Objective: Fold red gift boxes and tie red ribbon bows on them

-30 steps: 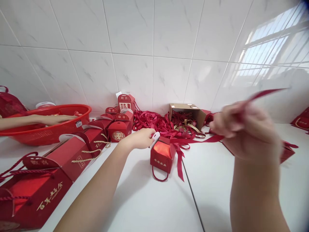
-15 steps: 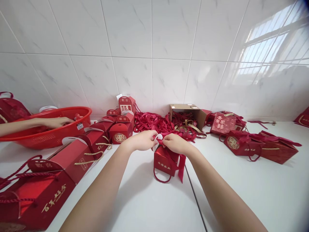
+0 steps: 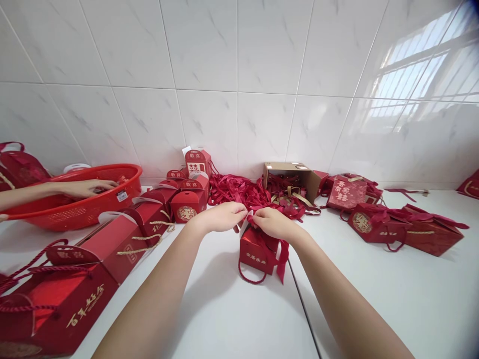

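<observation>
Two hands [image 3: 275, 223] pinch ribbon [image 3: 283, 259] atop a small box [image 3: 258, 255]; a tangled heap [image 3: 235, 190] and open carton [image 3: 313, 185] lie just behind.

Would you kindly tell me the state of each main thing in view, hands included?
Small red box: upright, rope handle slack.
Red ribbon: pinched by the right hand.
Left hand: at the box's top, grip unclear.
Loose ribbons: heaped in a tangle.
Cardboard box: open, facing sideways, ribbons inside.
Red basket: open, another person's hand inside.
Large front-left box: rope handles slack.
</observation>
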`<state>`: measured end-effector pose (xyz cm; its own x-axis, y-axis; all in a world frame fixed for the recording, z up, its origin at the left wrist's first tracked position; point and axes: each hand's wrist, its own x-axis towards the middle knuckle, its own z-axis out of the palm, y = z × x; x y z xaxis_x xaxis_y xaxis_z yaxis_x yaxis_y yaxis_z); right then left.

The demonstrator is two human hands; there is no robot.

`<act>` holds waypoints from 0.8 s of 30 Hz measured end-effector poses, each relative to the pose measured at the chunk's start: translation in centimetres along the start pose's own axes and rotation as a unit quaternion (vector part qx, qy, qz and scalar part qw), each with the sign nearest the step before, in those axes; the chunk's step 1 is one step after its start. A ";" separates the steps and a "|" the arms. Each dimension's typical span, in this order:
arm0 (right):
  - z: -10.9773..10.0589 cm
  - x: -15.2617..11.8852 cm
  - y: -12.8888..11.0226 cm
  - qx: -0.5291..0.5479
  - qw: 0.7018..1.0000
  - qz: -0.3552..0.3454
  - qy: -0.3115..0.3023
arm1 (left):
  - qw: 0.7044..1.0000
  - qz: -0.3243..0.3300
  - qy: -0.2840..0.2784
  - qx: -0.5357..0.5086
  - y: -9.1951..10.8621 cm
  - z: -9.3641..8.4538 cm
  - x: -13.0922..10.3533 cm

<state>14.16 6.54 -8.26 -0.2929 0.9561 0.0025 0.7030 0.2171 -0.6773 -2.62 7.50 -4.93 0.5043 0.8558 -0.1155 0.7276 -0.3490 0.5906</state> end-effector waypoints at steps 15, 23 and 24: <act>-5.8 -7.9 1.9 0.024 0.987 0.065 0.143 | 0.841 -0.107 0.526 0.070 -3.1 -6.4 -4.2; 1.8 -5.9 4.7 0.155 0.984 0.029 0.085 | 0.980 0.046 0.187 -0.053 -2.3 4.6 -0.2; 2.1 -6.0 4.7 0.165 0.983 0.022 0.077 | 0.981 0.047 0.180 -0.061 -2.3 5.5 -0.6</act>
<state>17.86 1.42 -13.01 -0.1484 0.9870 0.0622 0.4566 0.1242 -0.8809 -2.02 5.73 -10.59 0.3537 0.9091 0.2200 0.6141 -0.4031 0.6786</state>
